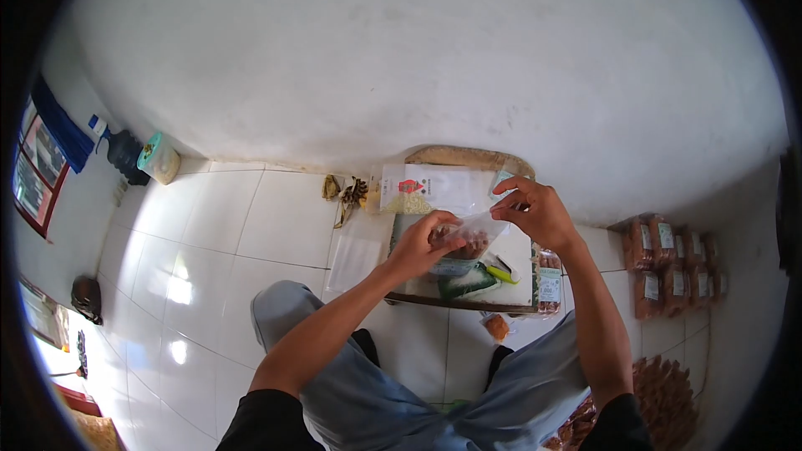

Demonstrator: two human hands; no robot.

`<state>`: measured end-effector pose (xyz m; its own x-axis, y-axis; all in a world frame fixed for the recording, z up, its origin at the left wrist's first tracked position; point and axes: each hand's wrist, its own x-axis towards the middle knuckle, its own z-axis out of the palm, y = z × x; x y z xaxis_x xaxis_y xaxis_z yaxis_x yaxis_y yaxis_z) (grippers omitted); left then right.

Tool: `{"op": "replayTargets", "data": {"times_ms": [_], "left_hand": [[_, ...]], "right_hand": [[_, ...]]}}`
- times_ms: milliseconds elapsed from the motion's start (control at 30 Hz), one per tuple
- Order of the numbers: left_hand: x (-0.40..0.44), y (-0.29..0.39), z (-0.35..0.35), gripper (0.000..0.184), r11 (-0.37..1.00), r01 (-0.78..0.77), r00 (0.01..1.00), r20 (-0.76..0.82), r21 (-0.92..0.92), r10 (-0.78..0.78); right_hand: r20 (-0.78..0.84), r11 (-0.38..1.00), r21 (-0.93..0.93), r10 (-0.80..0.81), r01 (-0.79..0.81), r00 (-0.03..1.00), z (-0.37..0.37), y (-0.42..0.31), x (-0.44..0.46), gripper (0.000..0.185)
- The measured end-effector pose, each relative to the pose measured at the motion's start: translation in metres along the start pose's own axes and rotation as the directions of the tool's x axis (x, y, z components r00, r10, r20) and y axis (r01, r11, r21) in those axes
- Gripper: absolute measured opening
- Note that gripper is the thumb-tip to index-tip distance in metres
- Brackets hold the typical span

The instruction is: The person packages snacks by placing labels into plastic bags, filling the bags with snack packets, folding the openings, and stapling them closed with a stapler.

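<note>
My left hand [424, 244] is wrapped round the lower part of a clear plastic bag [489, 225] with reddish-brown pieces in it. My right hand [535, 207] pinches the bag's upper edge, fingers pressed together. Both hands are above a small low table [522, 255]. Under the bag is a bluish clear container [453, 266], partly hidden by my left hand. Just right of it lie a dark green item [468, 282] and a yellow-green handled tool [502, 273], whose kind is unclear. A white printed packet [439, 187] lies at the table's back.
Filled, labelled packs [547, 280] stand at the table's right edge, and several more stacked packs [668, 263] are by the right wall. Bananas [352, 194] lie left of the table. An orange packet [496, 326] is on the floor between my legs. A lidded bucket [159, 159] stands far left.
</note>
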<state>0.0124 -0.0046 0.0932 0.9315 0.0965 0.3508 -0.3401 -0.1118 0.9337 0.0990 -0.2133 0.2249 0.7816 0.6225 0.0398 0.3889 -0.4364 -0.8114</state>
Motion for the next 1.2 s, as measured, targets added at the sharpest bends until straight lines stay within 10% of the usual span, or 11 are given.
{"op": "replayTargets", "data": {"times_ms": [167,467,633,1200], "left_hand": [[0.011,0.012,-0.01,0.035,0.957,0.273,0.948,0.143,0.101,-0.286],[0.011,0.005,-0.015,0.022,0.951,0.308,0.945,0.129,-0.031,-0.301],[0.007,0.005,-0.018,0.024,0.948,0.31,0.948,0.103,-0.069,-0.302],[-0.01,0.013,-0.018,0.019,0.972,0.235,0.969,0.074,0.026,-0.237]], "right_hand": [[-0.043,0.992,0.126,0.023,-0.018,0.999,0.004,0.002,-0.003,0.041],[0.08,0.991,0.134,-0.014,0.003,0.997,0.035,0.047,-0.017,0.062],[0.004,0.918,0.397,0.027,-0.027,1.0,0.064,0.07,-0.011,0.019],[-0.002,0.754,0.653,0.09,-0.067,0.996,0.081,0.074,-0.025,0.021]]}}
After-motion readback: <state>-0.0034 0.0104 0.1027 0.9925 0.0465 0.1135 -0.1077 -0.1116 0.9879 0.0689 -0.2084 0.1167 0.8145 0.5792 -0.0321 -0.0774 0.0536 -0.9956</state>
